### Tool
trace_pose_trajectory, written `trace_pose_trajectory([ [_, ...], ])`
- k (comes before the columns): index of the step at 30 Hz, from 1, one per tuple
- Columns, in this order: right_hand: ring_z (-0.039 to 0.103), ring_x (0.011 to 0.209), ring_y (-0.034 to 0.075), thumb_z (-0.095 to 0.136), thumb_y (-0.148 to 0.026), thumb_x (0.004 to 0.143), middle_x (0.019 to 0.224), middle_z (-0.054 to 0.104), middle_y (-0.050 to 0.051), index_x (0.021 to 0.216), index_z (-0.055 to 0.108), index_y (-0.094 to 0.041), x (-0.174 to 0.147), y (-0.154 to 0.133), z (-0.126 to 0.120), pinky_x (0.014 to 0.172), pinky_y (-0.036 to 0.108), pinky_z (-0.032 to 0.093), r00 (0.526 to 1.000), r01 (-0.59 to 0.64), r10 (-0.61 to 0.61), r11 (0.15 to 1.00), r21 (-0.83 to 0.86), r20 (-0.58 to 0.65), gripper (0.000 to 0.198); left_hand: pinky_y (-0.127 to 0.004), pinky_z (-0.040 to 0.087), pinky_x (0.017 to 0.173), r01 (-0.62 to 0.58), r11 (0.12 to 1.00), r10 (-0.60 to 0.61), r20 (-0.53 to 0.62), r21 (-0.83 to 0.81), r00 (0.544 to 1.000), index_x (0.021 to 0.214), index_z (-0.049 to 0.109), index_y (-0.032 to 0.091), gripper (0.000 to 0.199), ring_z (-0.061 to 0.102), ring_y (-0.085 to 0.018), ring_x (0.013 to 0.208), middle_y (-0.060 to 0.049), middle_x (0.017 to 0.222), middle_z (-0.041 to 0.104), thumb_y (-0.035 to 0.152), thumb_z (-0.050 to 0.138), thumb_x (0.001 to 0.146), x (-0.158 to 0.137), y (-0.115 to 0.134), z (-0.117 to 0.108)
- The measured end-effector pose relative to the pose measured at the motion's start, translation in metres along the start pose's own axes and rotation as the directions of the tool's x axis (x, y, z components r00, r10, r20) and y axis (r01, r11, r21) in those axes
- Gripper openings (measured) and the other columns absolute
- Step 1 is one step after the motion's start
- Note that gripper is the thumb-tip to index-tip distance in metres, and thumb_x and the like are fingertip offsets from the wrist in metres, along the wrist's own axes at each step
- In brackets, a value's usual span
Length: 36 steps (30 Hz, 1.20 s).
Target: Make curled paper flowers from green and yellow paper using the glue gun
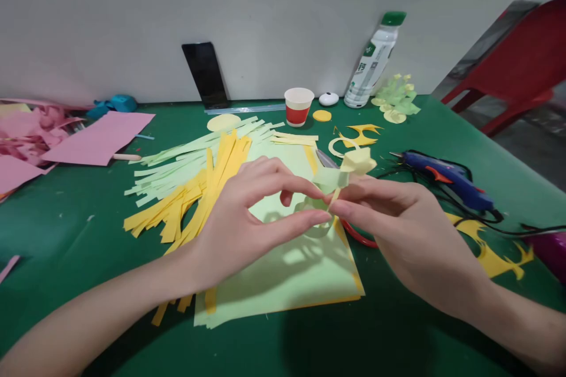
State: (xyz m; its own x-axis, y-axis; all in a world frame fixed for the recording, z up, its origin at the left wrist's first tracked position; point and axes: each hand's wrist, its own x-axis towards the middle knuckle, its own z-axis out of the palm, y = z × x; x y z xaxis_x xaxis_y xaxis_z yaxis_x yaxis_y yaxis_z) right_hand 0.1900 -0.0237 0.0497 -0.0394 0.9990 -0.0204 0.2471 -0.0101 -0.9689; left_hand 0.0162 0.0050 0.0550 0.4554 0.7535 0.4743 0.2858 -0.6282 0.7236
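Above the sheets, my right hand (411, 218) pinches a small paper flower (358, 162) between thumb and fingers. The flower has a pale yellow head, a narrow yellow strip below it and light green paper beside it. My left hand (260, 206) reaches in from the left, its thumb and index finger curved round the green paper and the strip's lower end. How firmly those fingertips grip is partly hidden. Beneath both hands lies a stack of light green paper sheets (283, 283) with yellow edges. Red-handled scissors (360, 237) lie partly under my right hand.
Yellow strips (230, 159) and green strips (165, 174) fan out leftward. A blue glue gun (451, 179) with its cord and yellow scraps (495, 253) lie right. A paper cup (299, 107), bottle (374, 62) and phone (206, 75) stand along the wall. Pink paper (101, 138) lies far left.
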Motion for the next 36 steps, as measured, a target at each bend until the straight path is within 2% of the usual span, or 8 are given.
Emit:
trace_pose_trajectory([
  [5,0.039,0.056,0.008,0.07,-0.039,0.068,0.058,0.052,-0.003,0.058,0.067,-0.023,-0.001,0.001,0.001,0.049,0.022,0.029,1.0,0.001,0.001,0.998,0.068,-0.023,0.019,-0.028,0.037,0.064,0.052,0.998,-0.051,0.019,-0.031,0.999,0.074,0.068,0.018,0.007,0.048,-0.011,0.061,0.004,0.061,0.05,0.022,0.073,0.071,0.0,0.0,0.005],
  [8,0.036,0.053,0.008,0.071,-0.039,0.067,0.052,0.048,-0.003,0.057,0.068,-0.023,-0.001,0.0,0.003,0.047,0.022,0.028,0.999,-0.024,0.025,0.996,0.087,-0.02,0.019,-0.028,0.037,0.063,0.104,0.994,-0.103,0.061,-0.018,0.993,0.07,0.069,0.018,0.006,0.048,-0.011,0.06,0.004,0.058,0.05,0.021,0.074,0.068,0.0,0.002,0.007],
  [11,0.035,0.053,0.008,0.072,-0.038,0.064,0.05,0.045,-0.003,0.057,0.068,-0.022,-0.001,-0.002,0.005,0.048,0.022,0.028,0.999,-0.034,0.036,0.995,0.092,-0.019,0.018,-0.028,0.036,0.062,0.16,0.987,-0.158,0.073,-0.025,0.985,0.069,0.071,0.02,0.002,0.047,-0.011,0.058,0.004,0.056,0.048,0.021,0.072,0.07,0.0,0.002,0.008],
  [17,0.035,0.053,0.009,0.072,-0.036,0.065,0.054,0.044,-0.003,0.067,0.071,-0.023,-0.001,0.001,0.004,0.046,0.023,0.026,0.999,-0.004,0.007,0.998,0.066,-0.042,0.014,-0.029,0.036,0.06,0.227,0.965,-0.217,0.086,-0.133,0.972,0.064,0.069,0.02,0.011,0.046,-0.012,0.06,0.003,0.056,0.05,0.023,0.067,0.075,-0.002,0.001,0.008],
  [24,0.038,0.055,0.009,0.07,-0.032,0.071,0.059,0.047,-0.003,0.063,0.063,-0.024,-0.007,0.004,0.0,0.048,0.024,0.028,0.971,0.209,-0.194,0.973,0.097,-0.14,0.013,-0.028,0.037,0.059,0.24,0.953,-0.229,0.076,-0.187,0.97,0.062,0.068,0.021,0.011,0.046,-0.012,0.06,0.003,0.056,0.051,0.022,0.068,0.073,0.0,0.003,0.003],
  [27,0.038,0.054,0.008,0.068,-0.031,0.073,0.058,0.045,-0.004,0.063,0.058,-0.024,-0.008,0.002,-0.002,0.046,0.023,0.029,0.953,0.258,-0.224,0.954,0.155,-0.204,0.016,-0.028,0.038,0.058,0.247,0.948,-0.237,0.075,-0.199,0.969,0.062,0.068,0.021,0.011,0.046,-0.012,0.059,0.003,0.055,0.051,0.021,0.069,0.073,0.0,0.004,0.002],
  [30,0.038,0.055,0.008,0.065,-0.025,0.076,0.058,0.046,-0.005,0.07,0.061,-0.026,-0.006,0.0,-0.005,0.049,0.023,0.031,0.927,0.311,-0.28,0.946,0.095,-0.249,0.008,-0.028,0.038,0.058,0.265,0.94,-0.251,0.091,-0.214,0.964,0.062,0.068,0.021,0.011,0.047,-0.012,0.058,0.003,0.055,0.052,0.022,0.069,0.072,0.0,0.004,0.002],
  [36,0.042,0.064,0.01,0.064,-0.02,0.077,0.057,0.043,-0.004,0.08,0.069,-0.034,-0.003,0.0,-0.008,0.06,0.025,0.033,0.899,0.405,-0.405,0.914,-0.035,-0.17,0.015,-0.028,0.038,0.059,0.294,0.926,-0.267,0.137,-0.238,0.954,0.062,0.068,0.022,0.011,0.046,-0.012,0.058,0.003,0.055,0.052,0.022,0.069,0.073,-0.003,0.005,0.003],
])
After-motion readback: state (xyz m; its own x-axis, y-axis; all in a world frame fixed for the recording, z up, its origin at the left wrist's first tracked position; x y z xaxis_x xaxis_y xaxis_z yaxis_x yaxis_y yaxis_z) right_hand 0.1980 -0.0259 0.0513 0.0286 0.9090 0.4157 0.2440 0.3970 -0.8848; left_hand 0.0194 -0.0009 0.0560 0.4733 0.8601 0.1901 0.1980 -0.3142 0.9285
